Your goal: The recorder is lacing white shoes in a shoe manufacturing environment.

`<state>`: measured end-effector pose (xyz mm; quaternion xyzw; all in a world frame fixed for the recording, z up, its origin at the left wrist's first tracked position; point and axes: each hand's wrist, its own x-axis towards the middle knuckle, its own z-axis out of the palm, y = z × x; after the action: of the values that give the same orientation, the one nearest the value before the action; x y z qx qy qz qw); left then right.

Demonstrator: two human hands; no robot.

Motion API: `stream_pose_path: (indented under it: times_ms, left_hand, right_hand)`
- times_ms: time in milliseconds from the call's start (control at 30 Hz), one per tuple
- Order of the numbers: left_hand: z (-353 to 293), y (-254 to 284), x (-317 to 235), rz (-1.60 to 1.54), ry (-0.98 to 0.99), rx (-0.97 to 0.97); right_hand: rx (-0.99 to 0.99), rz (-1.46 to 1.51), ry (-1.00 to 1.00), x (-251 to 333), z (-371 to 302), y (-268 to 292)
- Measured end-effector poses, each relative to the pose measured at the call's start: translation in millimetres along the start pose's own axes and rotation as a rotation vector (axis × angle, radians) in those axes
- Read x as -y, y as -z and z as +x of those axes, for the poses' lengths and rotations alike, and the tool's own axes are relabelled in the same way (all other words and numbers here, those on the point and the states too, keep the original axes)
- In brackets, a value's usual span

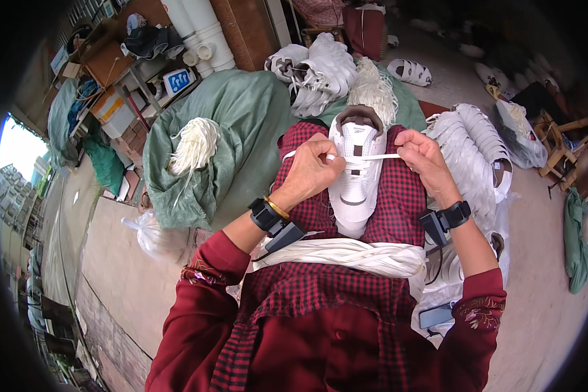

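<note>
A white sneaker [357, 196] rests on my lap over a red-and-black checked apron [405, 202], its toe toward me. A flat white shoelace [380, 157] runs across the shoe's upper part, partly threaded through the eyelets. My right hand [424, 159] pinches the lace's end and draws it out taut to the right. On the other side, my left hand [312, 164] is closed in a pinch on the lace beside the shoe's left edge. A thick bundle of white laces [340, 256] lies across my lap, nearer to me than the shoe.
Stacked white sneakers [467, 153] stand to my right, with more white shoes [323, 72] ahead. Green sacks [242, 104] bulge at the left and front, one with a lace bundle [195, 145] on it. A plastic bag [155, 236] sits on the floor, left; a phone-like device [436, 317] lies by my right elbow.
</note>
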<state>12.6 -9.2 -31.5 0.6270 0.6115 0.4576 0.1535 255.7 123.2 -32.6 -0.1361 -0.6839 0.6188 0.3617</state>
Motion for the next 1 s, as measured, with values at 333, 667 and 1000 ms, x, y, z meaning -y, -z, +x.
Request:
stream_pose_path:
  times_ms: [333, 667, 1000]
  left_hand:
    - [-7.6, -1.4, 0.1, 0.023, -0.166, -0.09]
    - [-6.9, 17.8, 17.6, 0.497, -0.4, -0.133]
    - [13.6, 52.3, 30.0, 0.629, -0.788, -0.028]
  right_hand:
    - [-0.228, -0.396, 0.01, 40.2, -23.8, 34.6]
    - [0.015, -1.136, 0.302, 29.6, -11.2, -42.8]
    - [0.05, -0.729, -0.055, 23.3, 5.9, -9.5]
